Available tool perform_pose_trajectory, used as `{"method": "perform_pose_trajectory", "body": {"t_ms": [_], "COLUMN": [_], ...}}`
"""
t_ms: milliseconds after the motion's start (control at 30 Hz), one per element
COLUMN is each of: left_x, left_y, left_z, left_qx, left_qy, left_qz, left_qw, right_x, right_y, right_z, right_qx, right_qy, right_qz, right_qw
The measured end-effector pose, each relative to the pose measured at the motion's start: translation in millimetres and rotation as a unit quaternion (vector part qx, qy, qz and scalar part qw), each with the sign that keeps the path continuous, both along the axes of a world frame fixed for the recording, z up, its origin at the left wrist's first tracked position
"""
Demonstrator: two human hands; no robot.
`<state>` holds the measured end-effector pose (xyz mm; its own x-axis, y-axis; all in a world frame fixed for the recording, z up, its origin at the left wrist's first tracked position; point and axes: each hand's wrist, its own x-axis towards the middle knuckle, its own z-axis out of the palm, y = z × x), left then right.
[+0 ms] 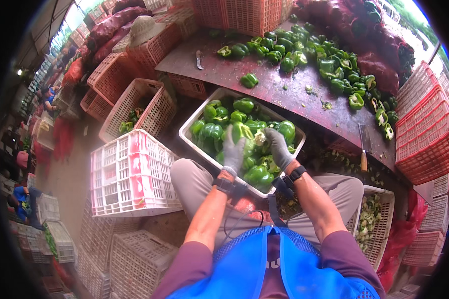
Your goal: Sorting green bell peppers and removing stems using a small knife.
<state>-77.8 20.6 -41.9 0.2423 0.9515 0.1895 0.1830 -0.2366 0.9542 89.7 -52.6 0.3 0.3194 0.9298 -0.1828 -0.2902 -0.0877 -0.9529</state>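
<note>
Both my hands wear grey gloves and work above a white crate (186,130) heaped with green bell peppers. My left hand (233,151) is closed round a bright green bell pepper (242,130), its fingers along the near side. Beside it my right hand (279,148) has its fingers pinched together at a pale, seedy pepper core (260,137), close to that pepper. The right fingertips are partly hidden. Whole glossy peppers (259,177) lie around both hands in the crate.
Beyond the crate, a dark table (204,74) carries a pile of peppers (334,65), a curved knife (199,60) and a cleaver (364,147) at its near edge. An upturned white crate (134,174) stands left. A crate of pepper scraps (369,219) sits right. Red crates (424,129) are stacked far right.
</note>
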Motion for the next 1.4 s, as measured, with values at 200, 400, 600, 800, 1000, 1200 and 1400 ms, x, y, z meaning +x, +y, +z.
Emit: {"method": "perform_pose_trajectory", "body": {"t_ms": [200,400,600,800,1000,1200,1400], "left_x": [-37,-49,-33,21,18,35,28], "left_y": [37,40,34,-19,-27,-37,-19], "left_z": [41,-66,-26,14,0,-19,-1], "left_qx": [0.230,0.059,0.034,-0.203,-0.298,-0.049,0.100], "left_qy": [0.362,0.653,0.548,-0.116,-0.085,0.162,0.458], "left_qz": [0.157,0.011,0.016,-0.191,-0.213,-0.242,-0.234], "left_qw": [0.890,0.755,0.835,0.953,0.927,0.955,0.852], "right_x": [40,12,8,-6,-28,-15,57], "right_y": [-27,-27,-21,-11,-29,-29,-62], "right_z": [13,-20,-32,-32,-15,-60,-13], "right_qx": [0.025,0.026,0.010,0.071,0.053,-0.021,-0.041], "right_qy": [-0.032,-0.035,0.044,0.343,0.277,0.063,-0.276], "right_qz": [-0.042,-0.037,0.006,-0.012,-0.004,-0.138,-0.088], "right_qw": [0.998,0.998,0.999,0.937,0.959,0.988,0.956]}}
